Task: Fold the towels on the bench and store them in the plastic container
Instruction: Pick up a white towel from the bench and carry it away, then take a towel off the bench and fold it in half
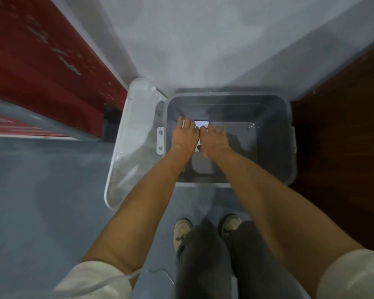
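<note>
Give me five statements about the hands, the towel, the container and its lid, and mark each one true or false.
1. Both hands, left hand and right hand, reach into the plastic container. True.
2. The lid is shut on the container. False: it lies off, beside it.
3. A white towel shows under the hands. True.
4. The container stands on the red bench. False: it stands on the floor.
5. The right hand hangs idle outside the container. False: it presses the towel.

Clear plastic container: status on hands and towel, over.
Left hand and right hand flat, side by side on white folded towel. Towel down inside clear plastic container. Lid off, leaning at left. Nothing obstructing.
</note>
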